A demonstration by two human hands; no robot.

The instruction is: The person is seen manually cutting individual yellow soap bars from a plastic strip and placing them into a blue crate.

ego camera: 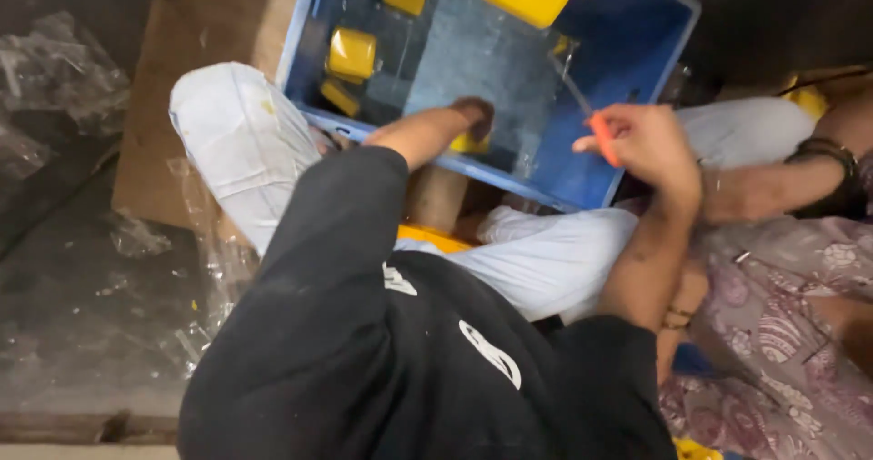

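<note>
A screwdriver (596,128) with an orange handle is gripped in the closed right hand (650,142), its metal shaft pointed into a blue crate (627,51). The left hand (468,119) is reached into the crate and laid on a yellow block (468,142); how far it is closed cannot be told. More yellow blocks (352,54) are scattered inside the crate, with clear plastic wrapping (55,69) left on the floor.

Glossy blue plastic crate (637,42), orange-handled metal screwdriver (591,119)

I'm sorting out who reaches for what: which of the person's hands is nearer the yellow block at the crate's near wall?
Left. The left hand rests on the yellow block inside the blue crate; the right hand holds an orange-handled screwdriver off to its right.
</note>
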